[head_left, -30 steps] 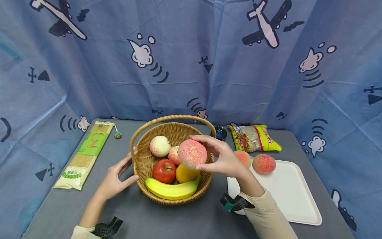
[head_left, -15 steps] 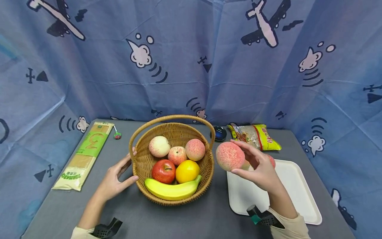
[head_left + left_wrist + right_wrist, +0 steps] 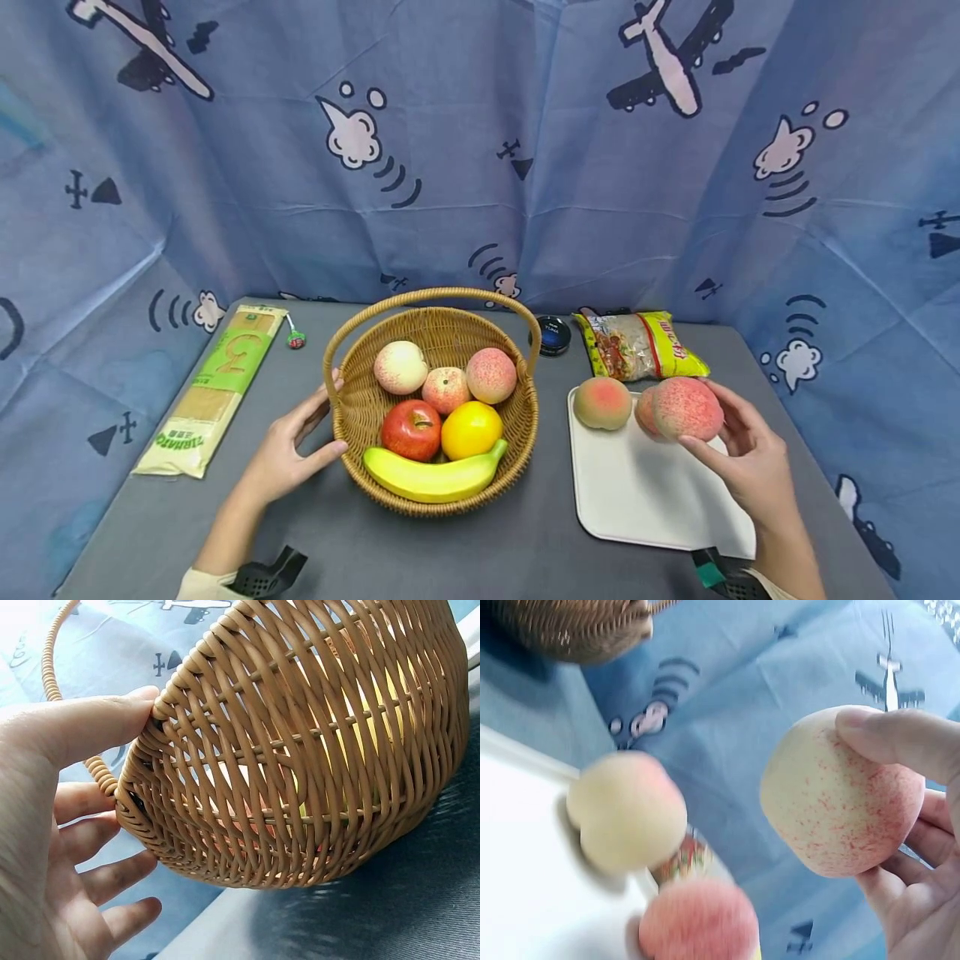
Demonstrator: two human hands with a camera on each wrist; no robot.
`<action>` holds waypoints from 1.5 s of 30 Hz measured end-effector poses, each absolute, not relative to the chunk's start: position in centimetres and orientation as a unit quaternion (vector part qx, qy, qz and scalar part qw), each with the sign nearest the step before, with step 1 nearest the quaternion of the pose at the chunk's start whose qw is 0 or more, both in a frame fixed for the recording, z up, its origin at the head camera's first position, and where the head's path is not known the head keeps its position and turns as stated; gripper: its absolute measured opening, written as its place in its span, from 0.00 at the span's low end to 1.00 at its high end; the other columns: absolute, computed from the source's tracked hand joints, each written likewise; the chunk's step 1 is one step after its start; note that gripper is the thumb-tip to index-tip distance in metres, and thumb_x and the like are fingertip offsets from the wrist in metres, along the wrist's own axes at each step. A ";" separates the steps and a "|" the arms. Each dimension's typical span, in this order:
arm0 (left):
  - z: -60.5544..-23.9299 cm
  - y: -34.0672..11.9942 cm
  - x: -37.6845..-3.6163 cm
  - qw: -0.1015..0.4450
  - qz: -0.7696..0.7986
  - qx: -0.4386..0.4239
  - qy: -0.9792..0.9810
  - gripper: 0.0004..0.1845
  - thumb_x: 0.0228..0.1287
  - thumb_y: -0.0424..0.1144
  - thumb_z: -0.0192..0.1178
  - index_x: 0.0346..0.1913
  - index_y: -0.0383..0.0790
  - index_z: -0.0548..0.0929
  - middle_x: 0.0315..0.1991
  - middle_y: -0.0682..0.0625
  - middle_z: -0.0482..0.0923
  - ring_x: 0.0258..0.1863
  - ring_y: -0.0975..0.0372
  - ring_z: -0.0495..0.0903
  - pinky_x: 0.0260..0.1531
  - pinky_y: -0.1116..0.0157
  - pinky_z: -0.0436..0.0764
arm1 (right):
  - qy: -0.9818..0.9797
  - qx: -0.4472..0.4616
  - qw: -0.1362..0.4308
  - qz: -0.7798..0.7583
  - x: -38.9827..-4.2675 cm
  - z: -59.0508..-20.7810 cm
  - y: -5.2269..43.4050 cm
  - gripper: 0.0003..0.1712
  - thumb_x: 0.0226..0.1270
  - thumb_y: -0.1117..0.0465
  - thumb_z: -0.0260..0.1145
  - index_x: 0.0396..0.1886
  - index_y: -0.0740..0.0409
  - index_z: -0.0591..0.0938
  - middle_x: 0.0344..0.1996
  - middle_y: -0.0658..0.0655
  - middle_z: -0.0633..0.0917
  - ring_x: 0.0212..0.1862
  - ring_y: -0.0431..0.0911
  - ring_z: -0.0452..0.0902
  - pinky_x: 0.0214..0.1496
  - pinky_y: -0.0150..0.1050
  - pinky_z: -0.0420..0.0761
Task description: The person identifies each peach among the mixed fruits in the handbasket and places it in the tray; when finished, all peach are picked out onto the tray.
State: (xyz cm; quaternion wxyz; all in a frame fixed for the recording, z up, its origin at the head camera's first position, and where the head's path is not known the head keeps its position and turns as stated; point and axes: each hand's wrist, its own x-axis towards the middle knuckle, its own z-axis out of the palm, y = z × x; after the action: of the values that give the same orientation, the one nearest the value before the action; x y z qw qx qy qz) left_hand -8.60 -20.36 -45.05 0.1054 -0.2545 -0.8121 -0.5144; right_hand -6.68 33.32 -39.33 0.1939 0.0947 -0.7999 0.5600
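One peach (image 3: 686, 409) is gripped by the right hand (image 3: 754, 464); the left hand (image 3: 283, 458), spread loosely, touches the wicker basket (image 3: 442, 335).

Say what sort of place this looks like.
Probably a staged tabletop recording area: a grey table with airplane-print blue curtains behind and on both sides, and black wrist-worn devices on the person.

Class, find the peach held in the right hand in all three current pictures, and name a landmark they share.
Head: right of centre, the peach in the right hand.
Left wrist: not visible.
Right wrist: right of centre, the peach under the thumb.
Shared landmark: wicker basket, filling much of the left wrist view, top left in the right wrist view.
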 end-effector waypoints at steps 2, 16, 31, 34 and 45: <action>-45.0 -20.3 -8.5 0.101 -0.518 -0.255 -0.810 0.40 0.51 0.22 0.66 0.69 0.32 0.63 0.68 0.30 0.61 0.67 0.76 0.60 0.63 0.78 0.66 | -0.807 0.078 0.200 0.550 -6.6 -39.9 34.3 0.45 0.41 0.87 0.68 0.65 0.72 0.67 0.59 0.47 0.74 0.60 0.35 0.70 0.57 0.17 0.71; -44.8 -20.2 -8.5 0.107 -0.527 -0.266 -0.800 0.40 0.49 0.20 0.65 0.68 0.28 0.63 0.66 0.26 0.61 0.67 0.73 0.61 0.63 0.78 0.66 | -0.832 -0.171 0.144 0.507 -8.4 -47.0 43.4 0.44 0.58 0.59 0.71 0.72 0.44 0.61 0.66 0.47 0.66 0.65 0.32 0.61 0.57 0.13 0.66; -44.8 -20.1 -8.4 0.112 -0.522 -0.247 -0.808 0.41 0.48 0.22 0.66 0.69 0.33 0.64 0.67 0.32 0.62 0.65 0.76 0.63 0.61 0.80 0.66 | -0.845 -0.247 0.048 0.471 -9.9 -48.3 44.7 0.48 0.63 0.45 0.64 0.76 0.46 0.50 0.75 0.58 0.52 0.75 0.49 0.47 0.71 0.29 0.58; -44.9 -20.1 -8.4 0.109 -0.524 -0.249 -0.807 0.42 0.49 0.22 0.66 0.69 0.35 0.64 0.68 0.33 0.61 0.65 0.76 0.62 0.62 0.80 0.66 | -0.834 -0.251 0.042 0.489 -10.0 -48.5 44.9 0.47 0.64 0.47 0.63 0.76 0.46 0.48 0.76 0.57 0.50 0.76 0.47 0.44 0.73 0.31 0.55; -44.9 -20.2 -8.5 0.105 -0.524 -0.257 -0.805 0.42 0.49 0.21 0.66 0.70 0.34 0.63 0.67 0.31 0.62 0.66 0.74 0.62 0.62 0.79 0.66 | -0.829 -0.219 0.016 0.514 -9.7 -48.7 45.5 0.53 0.66 0.48 0.61 0.77 0.53 0.38 0.76 0.61 0.38 0.76 0.51 0.34 0.75 0.35 0.47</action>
State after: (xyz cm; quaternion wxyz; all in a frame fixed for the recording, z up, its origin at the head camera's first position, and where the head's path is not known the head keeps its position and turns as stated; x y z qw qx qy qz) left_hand -8.49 -20.16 -44.90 0.1047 -0.2566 -0.8053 -0.5241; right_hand -9.66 45.46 -48.68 0.0155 -0.2190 -0.8291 0.5141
